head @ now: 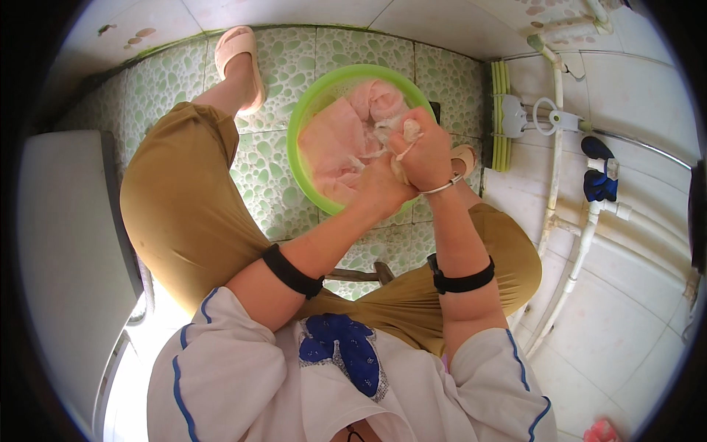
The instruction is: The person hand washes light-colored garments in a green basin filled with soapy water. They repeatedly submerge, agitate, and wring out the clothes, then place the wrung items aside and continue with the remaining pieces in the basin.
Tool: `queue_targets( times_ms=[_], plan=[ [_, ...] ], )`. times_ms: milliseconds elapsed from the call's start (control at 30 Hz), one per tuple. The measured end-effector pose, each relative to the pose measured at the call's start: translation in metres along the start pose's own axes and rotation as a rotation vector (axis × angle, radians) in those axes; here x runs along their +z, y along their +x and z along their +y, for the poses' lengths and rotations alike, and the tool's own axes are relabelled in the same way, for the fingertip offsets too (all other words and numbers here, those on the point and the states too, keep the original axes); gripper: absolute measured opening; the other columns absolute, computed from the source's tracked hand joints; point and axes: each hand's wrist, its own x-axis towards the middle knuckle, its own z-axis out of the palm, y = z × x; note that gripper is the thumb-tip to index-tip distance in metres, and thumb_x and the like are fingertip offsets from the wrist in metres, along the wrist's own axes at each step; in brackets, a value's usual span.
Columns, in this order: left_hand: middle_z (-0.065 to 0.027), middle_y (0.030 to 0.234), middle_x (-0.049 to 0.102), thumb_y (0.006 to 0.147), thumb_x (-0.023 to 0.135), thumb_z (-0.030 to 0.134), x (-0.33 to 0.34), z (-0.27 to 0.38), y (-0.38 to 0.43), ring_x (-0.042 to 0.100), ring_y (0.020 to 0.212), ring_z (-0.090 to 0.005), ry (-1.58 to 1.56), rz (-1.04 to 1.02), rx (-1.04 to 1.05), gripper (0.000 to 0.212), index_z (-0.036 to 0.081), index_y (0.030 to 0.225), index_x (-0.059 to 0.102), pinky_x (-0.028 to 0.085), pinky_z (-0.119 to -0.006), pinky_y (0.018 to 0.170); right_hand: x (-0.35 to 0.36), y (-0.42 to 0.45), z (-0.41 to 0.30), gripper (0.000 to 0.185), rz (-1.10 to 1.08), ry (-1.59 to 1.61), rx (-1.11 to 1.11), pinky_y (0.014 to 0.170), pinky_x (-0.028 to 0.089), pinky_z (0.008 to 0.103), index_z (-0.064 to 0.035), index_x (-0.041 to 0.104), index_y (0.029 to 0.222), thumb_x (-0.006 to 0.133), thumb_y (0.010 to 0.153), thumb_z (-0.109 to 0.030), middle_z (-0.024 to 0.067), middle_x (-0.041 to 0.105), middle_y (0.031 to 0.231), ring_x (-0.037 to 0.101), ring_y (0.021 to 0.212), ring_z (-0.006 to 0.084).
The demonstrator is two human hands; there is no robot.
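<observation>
A round green plastic basin (294, 160) stands on the tiled floor between my feet, with wet pink cloth (334, 132) and some suds in it. Over its right side my two hands are close together. My right hand (422, 146) is closed around a bunched piece of whitish, thin cloth (411, 131); a thin pale cord lies across its fingers. My left hand (384, 185), just below and to the left, grips the lower part of the same bunch. Its fingertips are partly hidden. A silver bangle (439, 187) is on my right wrist.
A green sponge mop head (501, 116) leans by the right wall, near white pipes (557, 138) and a metal rod (640, 145). Part of a wooden stool (353, 274) shows below me. A grey-white appliance or cabinet (66, 221) stands at the left. The wall bounds the far side.
</observation>
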Motion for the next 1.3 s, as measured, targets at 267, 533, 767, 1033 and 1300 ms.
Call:
queue_targets(
  times_ms=[267, 533, 767, 1033, 1300],
  plan=[
    [-0.0253, 0.089, 0.064, 0.067, 0.075, 0.027, 0.014, -0.032, 0.025, 0.061, 0.084, -0.0425, 0.150, 0.043, 0.067, 0.055, 0.000, 0.109, 0.052, 0.049, -0.048, 0.072, 0.033, -0.002, 0.017, 0.015, 0.113, -0.188, 0.018, 0.064, 0.045, 0.0469, -0.0070, 0.054, 0.081, 0.062, 0.070, -0.013, 0.0177, 0.061, 0.075, 0.058, 0.073, 0.0394],
    [-0.0232, 0.095, 0.060, 0.061, 0.079, 0.020, 0.013, -0.028, 0.029, 0.059, 0.092, -0.0397, -0.035, 0.086, 0.186, 0.064, 0.002, 0.110, 0.043, 0.047, -0.043, 0.080, 0.013, -0.012, 0.029, 0.025, 0.172, 0.296, 0.131, 0.071, 0.048, 0.0325, -0.0073, 0.054, 0.091, 0.070, 0.073, -0.014, 0.0072, 0.060, 0.087, 0.060, 0.081, 0.0219],
    [-0.0130, 0.110, 0.055, 0.061, 0.081, 0.014, -0.011, -0.001, 0.022, 0.054, 0.106, -0.0220, -0.182, -0.031, 0.371, 0.076, 0.002, 0.125, 0.040, 0.047, -0.035, 0.087, -0.031, -0.031, 0.036, 0.044, 0.272, 1.080, 0.324, 0.084, 0.047, 0.0277, -0.0038, 0.045, 0.121, 0.066, 0.082, -0.010, 0.0057, 0.053, 0.113, 0.053, 0.102, 0.0152],
    [-0.0128, 0.128, 0.046, 0.065, 0.081, 0.017, -0.045, 0.026, -0.013, 0.048, 0.117, -0.0219, -0.257, -0.136, 0.364, 0.083, 0.002, 0.132, 0.034, 0.042, -0.034, 0.096, -0.058, -0.041, 0.005, 0.067, 0.234, 1.220, 0.285, 0.092, 0.046, 0.0318, 0.0001, 0.034, 0.134, 0.063, 0.075, 0.006, 0.0102, 0.048, 0.126, 0.050, 0.114, 0.0195],
    [-0.0059, 0.118, 0.056, 0.088, 0.062, 0.014, -0.089, 0.093, -0.043, 0.053, 0.108, -0.0143, -0.767, -0.477, 0.354, 0.043, -0.001, 0.125, 0.047, 0.044, -0.028, 0.093, -0.118, -0.062, -0.031, 0.073, 0.079, 1.274, -0.143, 0.101, 0.040, 0.0353, -0.0032, 0.028, 0.139, 0.058, 0.074, 0.011, 0.0121, 0.043, 0.134, 0.046, 0.121, 0.0228]
  ],
)
